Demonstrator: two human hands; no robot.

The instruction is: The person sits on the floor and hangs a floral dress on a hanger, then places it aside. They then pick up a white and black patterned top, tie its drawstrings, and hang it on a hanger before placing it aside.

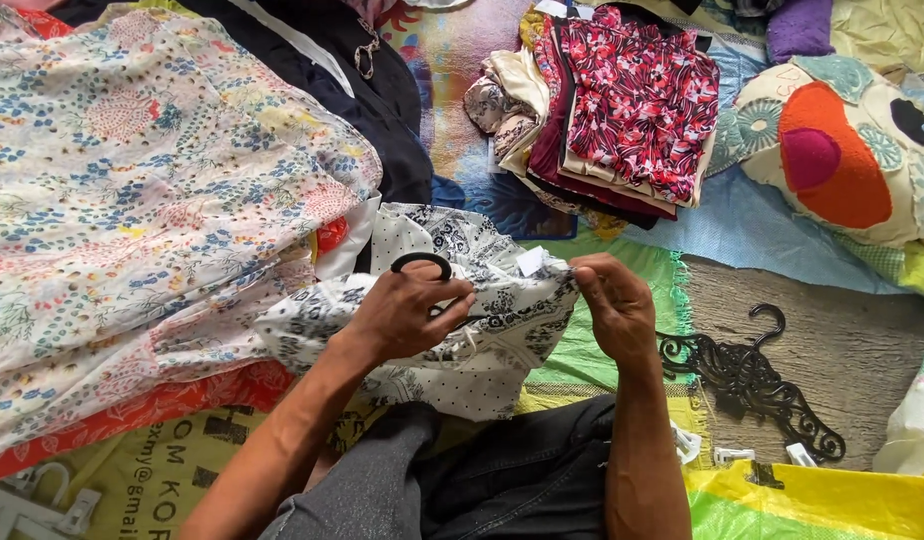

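My left hand (407, 315) grips black-handled scissors (422, 264) over a white garment with black dots and paisley print (482, 320) lying on my lap. My right hand (612, 300) pinches the garment's upper edge, just beside a small white label (532, 260). The scissor blades are hidden behind my fingers and the cloth.
A pale floral dress (152, 200) spreads at the left over red fabric (162, 405). A stack of folded clothes with a red flower print (622, 100) lies beyond. An owl-shaped cushion (842, 150) sits at the right. Black hangers (752, 385) rest on the floor, a yellow bag (832, 500) nearby.
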